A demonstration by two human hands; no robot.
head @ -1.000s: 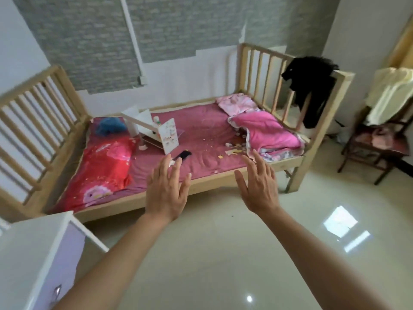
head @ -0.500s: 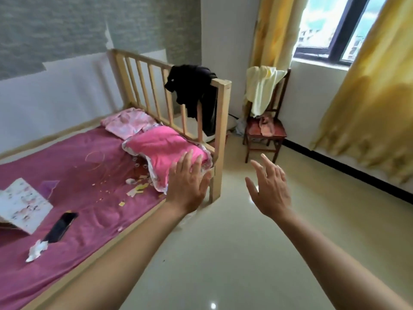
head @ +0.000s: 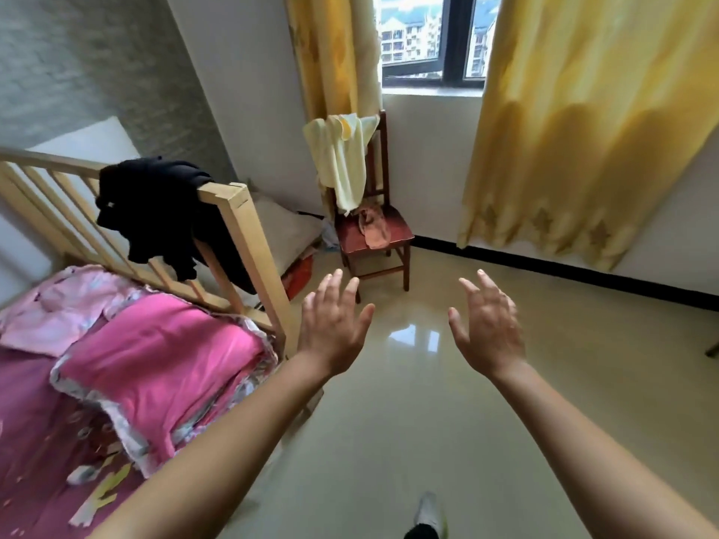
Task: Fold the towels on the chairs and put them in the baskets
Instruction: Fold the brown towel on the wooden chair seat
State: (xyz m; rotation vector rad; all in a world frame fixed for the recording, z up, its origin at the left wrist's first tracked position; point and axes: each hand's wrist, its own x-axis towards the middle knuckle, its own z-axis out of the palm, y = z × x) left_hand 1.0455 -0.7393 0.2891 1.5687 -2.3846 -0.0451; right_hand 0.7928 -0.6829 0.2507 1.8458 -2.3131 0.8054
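Note:
A pale yellow towel (head: 342, 157) hangs over the back of a dark red wooden chair (head: 397, 233) in the corner under the window. A smaller pinkish towel (head: 374, 227) lies crumpled on the chair's seat. Both of my arms are stretched out over the floor, some way short of the chair. My left hand (head: 332, 324) is open with fingers spread and holds nothing. My right hand (head: 486, 326) is open too, palm down. No basket is in sight.
A wooden cot bed (head: 237, 212) with pink bedding (head: 155, 359) stands at the left, a black garment (head: 155, 212) draped over its end rail. Yellow curtains (head: 583, 130) hang at the right. Grey and red items (head: 295, 235) fill the gap between bed and chair. The tiled floor (head: 428, 402) is shiny.
The view has swung right from the bed toward the window corner, and the chair with the towels has come closer and more central. Both hands stay open and raised.

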